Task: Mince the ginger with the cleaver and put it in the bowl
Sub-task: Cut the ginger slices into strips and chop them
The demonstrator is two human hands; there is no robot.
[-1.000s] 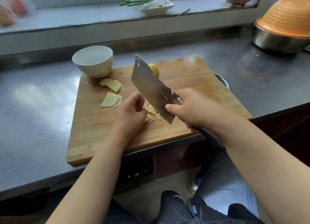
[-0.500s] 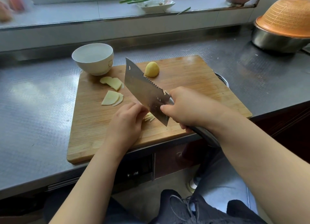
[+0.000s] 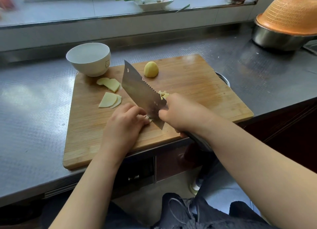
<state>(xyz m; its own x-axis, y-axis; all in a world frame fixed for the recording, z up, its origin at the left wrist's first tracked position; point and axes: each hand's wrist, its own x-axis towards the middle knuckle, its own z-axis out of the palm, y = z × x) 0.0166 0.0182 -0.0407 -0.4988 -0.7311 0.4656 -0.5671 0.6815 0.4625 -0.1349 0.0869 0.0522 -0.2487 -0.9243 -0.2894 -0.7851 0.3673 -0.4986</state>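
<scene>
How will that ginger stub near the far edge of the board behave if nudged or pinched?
The ginger stub looks domed with one flat cut face, so it would probably rock or tumble rather than slide. Its surface looks peeled and moist, so likely slippery in a pinch. It seems solid and small, so probably stiff and light.

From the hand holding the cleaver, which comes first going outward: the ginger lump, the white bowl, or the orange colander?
Measured from the right hand in the head view:
1. Ginger lump, just beyond the hand on the cutting board.
2. White bowl, at the board's far left corner.
3. Orange colander, far right on the counter, upturned on a metal basin.
</scene>
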